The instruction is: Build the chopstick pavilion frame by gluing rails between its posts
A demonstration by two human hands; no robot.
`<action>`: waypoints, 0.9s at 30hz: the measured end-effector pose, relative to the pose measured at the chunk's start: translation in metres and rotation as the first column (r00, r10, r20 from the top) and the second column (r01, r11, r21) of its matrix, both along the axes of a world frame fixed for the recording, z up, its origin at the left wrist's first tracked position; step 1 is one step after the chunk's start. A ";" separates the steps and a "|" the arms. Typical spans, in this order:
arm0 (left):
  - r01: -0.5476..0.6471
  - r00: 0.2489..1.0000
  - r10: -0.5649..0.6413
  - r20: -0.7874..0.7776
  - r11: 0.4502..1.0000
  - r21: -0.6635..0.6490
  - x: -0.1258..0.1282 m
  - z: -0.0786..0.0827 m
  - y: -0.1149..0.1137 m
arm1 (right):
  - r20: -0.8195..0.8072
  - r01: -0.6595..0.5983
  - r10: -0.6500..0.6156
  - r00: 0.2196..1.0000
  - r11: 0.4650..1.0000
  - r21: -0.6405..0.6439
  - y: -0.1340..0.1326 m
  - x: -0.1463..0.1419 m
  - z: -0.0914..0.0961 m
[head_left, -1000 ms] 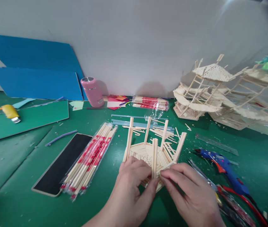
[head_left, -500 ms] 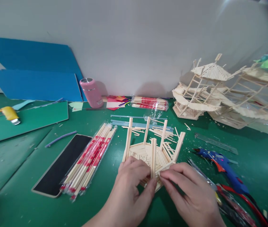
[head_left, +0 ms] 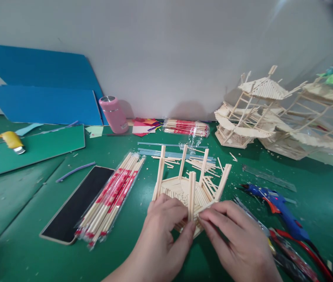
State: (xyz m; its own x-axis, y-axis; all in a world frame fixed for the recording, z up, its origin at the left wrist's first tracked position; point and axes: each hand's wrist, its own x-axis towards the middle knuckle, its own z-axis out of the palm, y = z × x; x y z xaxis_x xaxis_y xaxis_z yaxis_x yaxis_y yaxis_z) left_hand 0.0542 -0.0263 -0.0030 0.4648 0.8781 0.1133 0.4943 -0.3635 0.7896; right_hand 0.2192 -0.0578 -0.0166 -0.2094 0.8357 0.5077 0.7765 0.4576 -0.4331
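A small wooden stick model (head_left: 181, 184) with a many-sided base and several upright posts stands in front of me. My left hand (head_left: 166, 231) is closed around the near side of its base, with thumb and fingers at the foot of the front post (head_left: 191, 192). Just right of that post, my right hand (head_left: 233, 235) pinches a thin wooden stick (head_left: 206, 208) lying along the near right edge of the base. The fingers hide part of this stick and of the near rim.
Packaged sticks (head_left: 116, 192) lie left beside a black panel (head_left: 76, 203). At right are a blue glue gun (head_left: 278, 203), red-handled pliers (head_left: 304, 246) and a clear ruler (head_left: 269, 178). Behind stand a pink bottle (head_left: 113, 115), cut sticks (head_left: 204, 166) and a finished-looking stick pavilion (head_left: 242, 121).
Almost nothing differs. The model's posts have shifted very slightly to the right, and both hands keep their grip at the same place.
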 end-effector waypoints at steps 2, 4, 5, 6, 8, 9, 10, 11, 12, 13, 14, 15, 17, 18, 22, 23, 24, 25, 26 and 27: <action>0.001 1.000 -0.001 -0.002 1.000 -0.003 0.000 0.000 0.000 | -0.004 -0.005 0.005 1.000 1.000 0.003 0.000 0.000 0.000; 0.003 1.000 -0.003 -0.004 1.000 -0.004 0.000 0.000 -0.001 | -0.009 -0.008 0.008 1.000 1.000 0.003 0.001 -0.001 0.000; 0.001 1.000 -0.001 -0.004 1.000 -0.002 0.000 0.000 -0.001 | -0.011 -0.009 0.009 1.000 1.000 0.003 0.001 -0.001 0.000; 0.001 1.000 -0.001 -0.005 1.000 -0.001 0.000 0.000 -0.001 | -0.012 -0.009 0.009 1.000 1.000 0.003 0.001 -0.001 0.000; 0.001 1.000 -0.001 -0.007 1.000 0.000 0.000 0.000 -0.001 | -0.010 -0.008 0.008 1.000 1.000 0.007 0.001 0.000 0.001; 0.002 1.000 -0.002 -0.009 1.000 -0.002 0.000 0.000 -0.001 | -0.008 -0.009 0.010 1.000 1.000 0.012 0.001 0.000 0.001; 0.002 1.000 -0.002 -0.010 1.000 -0.005 -0.001 0.000 -0.001 | -0.005 -0.010 0.010 1.000 1.000 0.015 0.001 0.000 0.001; 0.001 1.000 -0.001 -0.011 1.000 -0.006 -0.001 -0.001 -0.001 | -0.005 -0.008 0.008 1.000 1.000 0.016 0.001 0.000 0.001; 0.002 1.000 -0.002 -0.011 1.000 -0.008 -0.001 -0.001 -0.001 | -0.008 -0.007 0.007 1.000 1.000 0.016 0.001 0.000 0.001; 0.002 1.000 -0.002 -0.011 1.000 -0.009 -0.001 -0.001 -0.001 | -0.011 -0.008 0.008 1.000 1.000 0.015 0.001 0.000 0.001; 0.003 1.000 -0.003 -0.009 1.000 -0.008 -0.001 -0.001 -0.001 | -0.015 -0.008 0.008 1.000 1.000 0.012 0.001 0.000 0.000; 0.004 1.000 -0.004 -0.008 1.000 -0.008 -0.002 0.000 -0.001 | -0.021 -0.007 0.007 1.000 1.000 0.007 0.001 0.000 0.000; 0.005 1.000 -0.005 -0.006 1.000 -0.011 -0.001 0.001 -0.001 | -0.029 -0.007 0.007 1.000 1.000 0.002 0.001 -0.001 0.000; 0.005 1.000 -0.005 -0.007 1.000 -0.016 -0.001 0.001 -0.001 | -0.033 -0.003 0.003 0.999 1.000 0.000 0.001 -0.001 0.000; 0.001 1.000 -0.002 -0.010 0.999 -0.038 0.000 0.004 -0.001 | -0.050 0.028 -0.028 0.998 1.000 0.002 0.002 -0.003 0.003; 0.001 1.000 -0.001 -0.012 0.999 -0.044 0.001 0.005 -0.001 | -0.056 0.034 -0.035 0.998 0.999 -0.005 0.002 -0.003 0.004; 0.000 1.000 -0.001 -0.014 0.999 -0.049 0.001 0.005 -0.001 | -0.063 0.040 -0.040 0.997 0.999 -0.011 0.002 -0.004 0.005; 0.000 1.000 -0.001 -0.015 0.999 -0.052 0.001 0.005 -0.001 | -0.070 0.042 -0.043 0.997 0.999 -0.017 0.002 -0.004 0.005; 0.002 1.000 -0.003 -0.016 0.999 -0.054 0.001 0.005 -0.001 | -0.078 0.047 -0.049 0.996 0.999 -0.025 0.001 -0.005 0.005; 0.006 1.000 -0.007 -0.017 0.999 -0.052 0.000 0.005 0.000 | -0.086 0.055 -0.058 0.995 0.998 -0.031 0.001 -0.005 0.005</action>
State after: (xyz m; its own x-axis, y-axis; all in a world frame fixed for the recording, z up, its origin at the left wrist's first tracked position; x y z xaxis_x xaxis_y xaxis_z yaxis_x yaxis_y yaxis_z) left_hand 0.0545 -0.0267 0.0018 0.4718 0.8796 0.0601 0.5054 -0.3257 0.7990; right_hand 0.2142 -0.0565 -0.0113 -0.1173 0.8596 0.4973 0.7595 0.4003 -0.5127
